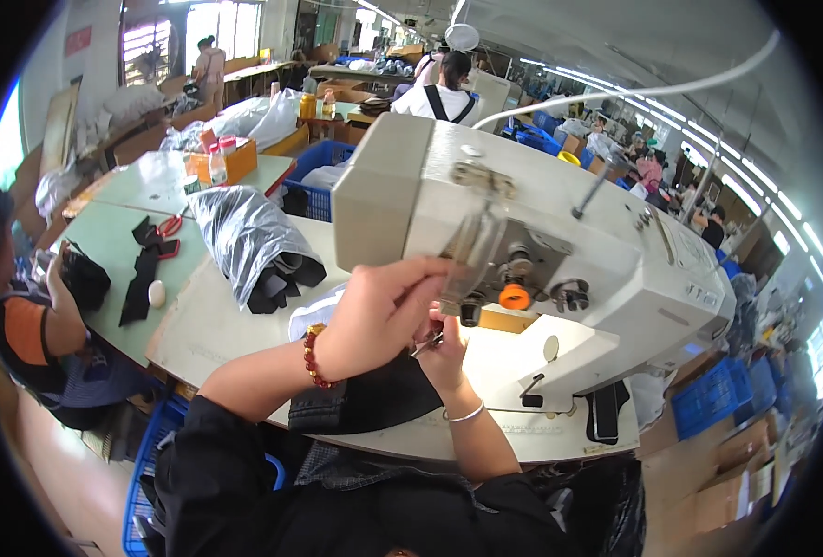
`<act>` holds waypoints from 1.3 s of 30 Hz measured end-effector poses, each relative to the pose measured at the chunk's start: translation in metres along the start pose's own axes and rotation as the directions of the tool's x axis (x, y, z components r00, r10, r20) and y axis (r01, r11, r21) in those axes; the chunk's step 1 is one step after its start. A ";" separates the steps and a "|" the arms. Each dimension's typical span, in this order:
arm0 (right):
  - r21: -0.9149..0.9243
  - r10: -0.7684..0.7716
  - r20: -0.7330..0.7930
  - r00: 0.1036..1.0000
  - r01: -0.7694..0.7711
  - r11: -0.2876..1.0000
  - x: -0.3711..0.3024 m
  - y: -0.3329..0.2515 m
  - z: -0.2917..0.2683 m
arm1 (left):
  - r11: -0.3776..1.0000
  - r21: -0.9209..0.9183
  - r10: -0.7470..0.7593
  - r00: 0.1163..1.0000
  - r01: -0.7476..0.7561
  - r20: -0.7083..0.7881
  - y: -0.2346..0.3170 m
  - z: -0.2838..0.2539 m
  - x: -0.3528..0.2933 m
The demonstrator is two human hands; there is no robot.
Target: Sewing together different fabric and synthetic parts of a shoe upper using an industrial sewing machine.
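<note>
A white industrial sewing machine (560,223) fills the middle of the view. My left hand (374,311), with a beaded bracelet, is raised to its needle end; the thumb and forefinger are pinched beside the clear guard (475,246). What they pinch, perhaps thread, is too fine to make out. Just below, my right hand (449,360) is closed on a small metal tool (427,344) near the needle area, partly hidden by my left hand. Under both wrists a black fabric piece (374,399) lies on the machine table (189,330). An orange tension knob (515,297) sits right of my fingers.
A grey plastic bag (254,241) of black pieces lies to the left. Beyond it are red-handled scissors (172,225) and black strips on a green table (105,232). A co-worker (40,316) sits at far left. A black piece (605,411) rests at the table's right end.
</note>
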State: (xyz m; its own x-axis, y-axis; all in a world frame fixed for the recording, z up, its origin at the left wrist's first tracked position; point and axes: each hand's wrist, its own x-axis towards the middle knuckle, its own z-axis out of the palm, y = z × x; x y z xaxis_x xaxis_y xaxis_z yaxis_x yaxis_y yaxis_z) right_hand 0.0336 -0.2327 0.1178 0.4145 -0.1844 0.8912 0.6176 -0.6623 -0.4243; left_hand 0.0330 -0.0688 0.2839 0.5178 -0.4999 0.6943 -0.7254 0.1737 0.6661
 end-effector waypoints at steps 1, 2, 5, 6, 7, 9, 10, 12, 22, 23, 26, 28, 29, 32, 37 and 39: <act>-0.058 -0.054 0.004 0.999 0.054 0.997 0.001 0.000 0.000 | 0.996 0.068 -0.051 0.998 0.053 -0.029 0.003 0.001 0.004; -0.070 -0.044 -0.020 0.999 0.042 0.997 0.002 0.000 0.001 | 0.995 0.014 -0.101 0.995 0.101 -0.002 0.005 0.002 0.006; 0.020 0.034 -0.045 0.998 -0.033 0.999 0.004 0.000 0.004 | 0.981 -0.062 -0.188 0.982 0.186 -0.015 0.009 0.004 0.012; 0.031 0.057 -0.058 0.997 -0.056 0.998 0.003 0.000 0.005 | 0.987 -0.106 -0.123 0.991 0.117 -0.052 0.011 0.004 0.012; 0.012 0.047 -0.084 0.995 -0.046 0.999 0.002 0.000 0.005 | 0.988 -0.101 -0.123 0.992 0.120 -0.031 0.012 0.004 0.013; 0.060 0.071 -0.041 0.997 -0.068 0.996 0.001 0.001 0.005 | 0.984 -0.101 -0.148 0.989 0.147 -0.012 0.015 0.002 0.016; 0.056 0.085 -0.080 0.993 -0.081 0.995 0.001 0.003 0.004 | 0.978 -0.100 -0.182 0.983 0.183 0.021 0.016 0.000 0.019; -0.084 0.019 0.044 0.999 -0.016 0.996 0.000 0.006 0.001 | 0.971 -0.084 -0.216 0.970 0.225 0.109 0.021 -0.008 0.020; -0.038 0.022 -0.071 0.997 -0.025 0.999 0.001 0.012 0.009 | 0.961 0.268 0.059 0.997 -0.069 0.043 0.015 -0.004 0.019; -0.029 0.026 -0.071 0.997 -0.028 0.999 0.002 0.013 0.009 | 0.960 0.259 0.110 0.994 -0.110 0.016 0.015 -0.005 0.020; -0.065 0.001 -0.038 0.999 -0.003 0.998 0.003 0.013 0.006 | 0.986 0.094 -0.143 0.990 0.141 0.015 0.019 -0.015 0.021; -0.106 -0.029 0.004 1.000 0.029 0.994 0.003 0.012 0.004 | 0.982 -0.045 -0.178 0.982 0.182 0.066 0.021 -0.019 0.022; -0.053 0.009 -0.022 1.000 -0.010 0.999 0.003 0.010 0.004 | 0.962 -0.133 -0.231 0.970 0.239 0.076 0.021 -0.022 0.022; 0.015 0.060 -0.033 0.998 -0.060 0.998 0.004 0.006 0.002 | 0.924 -0.320 -0.197 0.978 0.210 0.072 0.018 -0.020 0.021; -0.057 -0.012 0.007 1.000 0.012 0.998 0.010 0.000 -0.003 | 0.950 -0.274 -0.142 0.989 0.149 0.044 0.009 -0.023 0.013; 0.132 0.075 0.055 0.996 -0.082 0.988 0.011 -0.008 -0.008 | 0.977 -0.129 -0.158 0.984 0.168 0.085 0.007 -0.021 0.007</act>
State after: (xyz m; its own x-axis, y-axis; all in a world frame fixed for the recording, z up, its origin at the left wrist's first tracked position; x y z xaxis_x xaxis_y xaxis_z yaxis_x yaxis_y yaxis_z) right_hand 0.0277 -0.2351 0.1321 0.4956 -0.1937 0.8467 0.6644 -0.5434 -0.5132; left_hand 0.0411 -0.0533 0.2985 0.5855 -0.5910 0.5550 -0.5638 0.1951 0.8025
